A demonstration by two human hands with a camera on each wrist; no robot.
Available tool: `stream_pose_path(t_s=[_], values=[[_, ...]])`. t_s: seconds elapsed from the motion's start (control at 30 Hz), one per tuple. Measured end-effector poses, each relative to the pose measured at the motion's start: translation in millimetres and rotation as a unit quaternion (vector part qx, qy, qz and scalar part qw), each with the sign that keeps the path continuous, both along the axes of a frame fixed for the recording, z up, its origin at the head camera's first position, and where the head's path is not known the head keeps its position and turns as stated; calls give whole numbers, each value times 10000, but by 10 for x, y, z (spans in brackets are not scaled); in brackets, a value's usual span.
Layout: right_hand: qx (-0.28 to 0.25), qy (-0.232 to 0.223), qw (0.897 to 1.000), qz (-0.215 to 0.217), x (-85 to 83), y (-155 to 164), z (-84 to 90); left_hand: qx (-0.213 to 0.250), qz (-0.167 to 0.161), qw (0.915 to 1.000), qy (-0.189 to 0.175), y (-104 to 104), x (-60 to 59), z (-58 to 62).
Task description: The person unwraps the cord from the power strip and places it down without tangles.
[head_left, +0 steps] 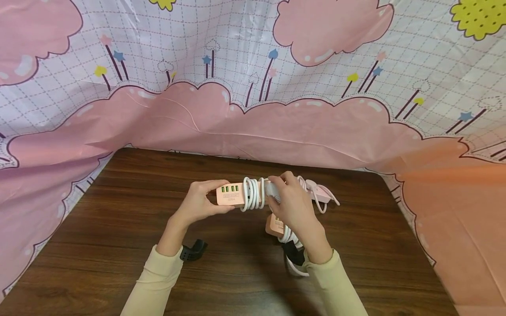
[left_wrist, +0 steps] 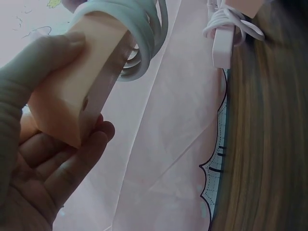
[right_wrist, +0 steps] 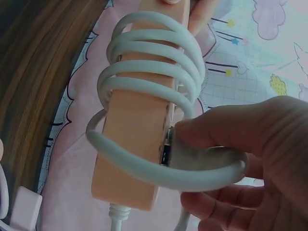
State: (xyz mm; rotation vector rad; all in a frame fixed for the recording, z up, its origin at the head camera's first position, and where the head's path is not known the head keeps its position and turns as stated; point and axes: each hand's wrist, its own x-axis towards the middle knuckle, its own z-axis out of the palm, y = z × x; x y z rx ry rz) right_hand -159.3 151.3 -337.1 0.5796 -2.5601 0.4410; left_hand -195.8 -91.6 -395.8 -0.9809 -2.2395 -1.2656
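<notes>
A peach-coloured power strip (head_left: 231, 200) is held up above the table, its USB ports showing at the left end. White cord (right_wrist: 127, 161) is looped several times around its middle. My left hand (head_left: 197, 202) grips the left end between thumb and fingers. At the other end, my right hand (head_left: 294, 208) pinches the cord's pale plug (right_wrist: 195, 156) against the side of the strip. Metal shows between plug and strip in the right wrist view; how far the prongs sit in is hard to tell.
Below the right hand lies a second peach power strip (head_left: 275, 225) with wound white cord, partly hidden by the arm. A pale pink power strip (head_left: 320, 195) with looped cord lies behind the hand on the dark wooden table (head_left: 138, 197). Patterned curtain (head_left: 245, 145) surrounds the table's back and sides.
</notes>
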Motion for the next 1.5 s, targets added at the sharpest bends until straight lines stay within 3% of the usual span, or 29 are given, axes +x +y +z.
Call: stream_pose_path(t_s=[0.3,0.53,0.73,0.9,1.27,1.5], values=[[1012,-92,9948,67,-16,-44,85,-59,-109,9999,-14,42,16,-30],[1430,-928,9853,57,-11,-81,144,-50,-150,9999,66,39,11,-67],[1595,-1199,9798,131,-24,-95,171,-41,-296,9995,32,47,11,-80],[1755,-1069,9782,300,-52,-91,144,-238,-167,9995,80,43,16,-68],[1801,-723,9796,514,-113,-63,75,-214,-291,9993,-40,26,21,-58],[1667,-1012,9792,562,-127,-65,48,-352,-209,9992,41,13,25,-39]])
